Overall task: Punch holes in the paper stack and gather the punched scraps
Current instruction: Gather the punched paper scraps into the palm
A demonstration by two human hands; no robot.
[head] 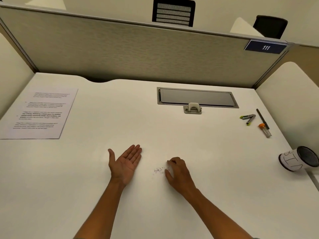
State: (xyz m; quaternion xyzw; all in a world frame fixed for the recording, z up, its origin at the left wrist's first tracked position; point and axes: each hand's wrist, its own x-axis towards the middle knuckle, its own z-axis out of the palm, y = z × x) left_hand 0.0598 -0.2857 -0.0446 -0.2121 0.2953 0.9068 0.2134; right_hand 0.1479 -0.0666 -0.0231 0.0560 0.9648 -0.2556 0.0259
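A small heap of punched paper scraps (159,170) lies on the white desk (86,169) near its middle front. My right hand (177,171) sits just right of the heap, fingers curled down with their tips at the scraps; whether it pinches any is hidden. My left hand (126,161) lies palm up and flat, left of the heap, holding nothing. The printed paper stack (39,112) rests at the far left. The white hole punch (193,108) stands at the back, in front of the cable hatch.
A grey cable hatch (196,97) is set into the desk at the back. A stapler (248,117), a black pen (262,119) and an orange-capped vial (265,130) lie at the right. A white cup (298,158) lies on its side by the right edge. A partition wall (138,54) closes the back.
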